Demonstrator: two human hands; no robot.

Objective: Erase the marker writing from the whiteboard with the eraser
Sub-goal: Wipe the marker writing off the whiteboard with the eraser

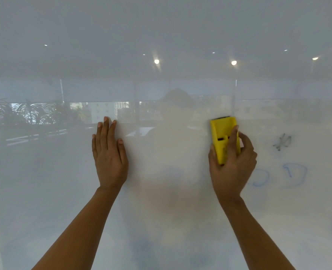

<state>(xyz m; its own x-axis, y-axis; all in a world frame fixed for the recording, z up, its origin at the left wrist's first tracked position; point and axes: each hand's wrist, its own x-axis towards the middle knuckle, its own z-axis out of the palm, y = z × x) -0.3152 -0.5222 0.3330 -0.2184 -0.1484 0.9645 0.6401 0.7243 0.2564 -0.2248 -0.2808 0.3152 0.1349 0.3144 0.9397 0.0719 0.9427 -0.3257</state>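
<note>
right hand (232,162) grips eraser (224,140) — on whiteboard (171,211)

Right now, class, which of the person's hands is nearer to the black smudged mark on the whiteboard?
Right. The right hand, gripping the yellow eraser, sits just left of the black smudged mark. The left hand lies flat on the whiteboard, much farther left.

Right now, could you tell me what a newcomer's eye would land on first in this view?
Most striking is the bright yellow eraser, held upright against the glossy whiteboard by the right hand, right of centre. The left hand lies flat on the board, left of centre. To the right of the eraser, marker writing remains: a smudged dark scribble and below it faint blue letters.
</note>
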